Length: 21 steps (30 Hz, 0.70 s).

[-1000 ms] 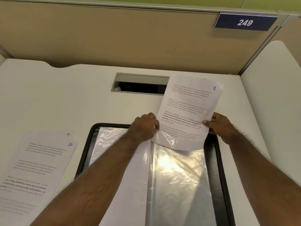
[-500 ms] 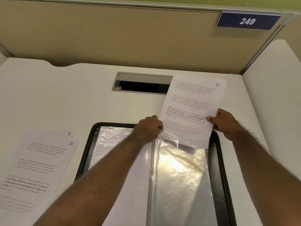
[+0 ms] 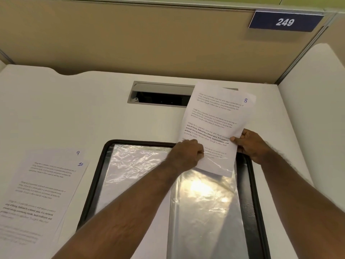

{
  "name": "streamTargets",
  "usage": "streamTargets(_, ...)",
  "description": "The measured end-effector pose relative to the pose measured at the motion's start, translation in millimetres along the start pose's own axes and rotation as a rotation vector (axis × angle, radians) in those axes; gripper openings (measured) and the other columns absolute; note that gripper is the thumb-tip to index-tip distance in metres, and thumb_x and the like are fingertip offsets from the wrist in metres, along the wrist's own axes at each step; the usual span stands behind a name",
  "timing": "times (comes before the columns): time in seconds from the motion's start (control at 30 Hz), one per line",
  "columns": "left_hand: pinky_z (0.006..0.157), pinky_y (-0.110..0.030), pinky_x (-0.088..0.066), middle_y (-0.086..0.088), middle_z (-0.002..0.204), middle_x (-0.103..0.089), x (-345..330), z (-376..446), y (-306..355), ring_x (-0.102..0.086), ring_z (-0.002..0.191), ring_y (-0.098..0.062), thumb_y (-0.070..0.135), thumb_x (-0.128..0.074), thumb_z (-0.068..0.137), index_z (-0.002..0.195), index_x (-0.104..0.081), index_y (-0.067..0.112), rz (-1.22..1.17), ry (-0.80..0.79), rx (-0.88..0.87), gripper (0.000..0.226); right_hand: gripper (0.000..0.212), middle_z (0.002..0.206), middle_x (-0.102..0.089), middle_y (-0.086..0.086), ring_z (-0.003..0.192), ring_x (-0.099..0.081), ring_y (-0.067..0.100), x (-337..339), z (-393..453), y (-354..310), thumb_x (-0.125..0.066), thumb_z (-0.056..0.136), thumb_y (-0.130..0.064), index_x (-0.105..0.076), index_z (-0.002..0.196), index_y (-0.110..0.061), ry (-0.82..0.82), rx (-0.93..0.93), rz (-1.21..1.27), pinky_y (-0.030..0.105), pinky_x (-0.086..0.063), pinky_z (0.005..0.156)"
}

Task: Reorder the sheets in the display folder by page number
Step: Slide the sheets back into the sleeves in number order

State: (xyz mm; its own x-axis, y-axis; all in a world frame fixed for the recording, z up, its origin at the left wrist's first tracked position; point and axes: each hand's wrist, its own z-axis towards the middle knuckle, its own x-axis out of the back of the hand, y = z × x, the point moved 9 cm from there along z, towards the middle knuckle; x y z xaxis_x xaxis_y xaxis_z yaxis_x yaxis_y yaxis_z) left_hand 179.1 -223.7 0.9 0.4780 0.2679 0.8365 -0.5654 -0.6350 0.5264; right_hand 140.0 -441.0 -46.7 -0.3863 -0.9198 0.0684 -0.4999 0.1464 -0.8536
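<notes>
Fingers of left hand (image 3: 187, 154) pinched the top edge of a clear sleeve (image 3: 207, 202); right hand (image 3: 251, 144) gripped sheet 8 (image 3: 216, 124) at its right edge, lower end inside the sleeve. Display folder (image 3: 97, 184) lay open on the surface (image 3: 74, 109); sheets 9 and 10 (image 3: 41, 189) lay left of it

I'm looking at an office cubicle: a white desk (image 3: 74, 109) is sitting against beige fabric partition panels (image 3: 130, 38), a blue number plate reading 249 (image 3: 284, 22) is hanging on the partition, and a recessed cable tray (image 3: 160, 95) is showing in the desktop.
</notes>
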Motion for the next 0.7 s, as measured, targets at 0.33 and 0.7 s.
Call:
streamTargets(0.33, 0.093, -0.039, -0.044, 0.004, 0.109, -0.067, 4, 4, -13, -0.059, 0.102, -0.02, 0.025, -0.054, 0.096, 0.104, -0.069, 0.026, 0.06, 0.001, 0.035, 0.017, 0.037, 0.118, -0.07, 0.009, 0.107, -0.067, 0.027, 12, -5, 10, -0.065, 0.09, -0.005, -0.059, 0.126, -0.009, -0.119, -0.069, -0.145, 0.035, -0.06, 0.082)
streamTargets(0.7, 0.094, -0.041, -0.044, 0.004, 0.11, -0.065, 6, -1, -29, -0.058, 0.1, -0.02, 0.026, -0.049, 0.097, 0.107, -0.069, 0.026, 0.057, 0.039, 0.102, 0.022, 0.032, 0.11, -0.073, -0.005, 0.107, -0.066, 0.021, -17, -16, 7, -0.075, 0.084, -0.029, -0.067, 0.114, -0.025, -0.252, -0.033, -0.439, 0.042, -0.051, 0.092)
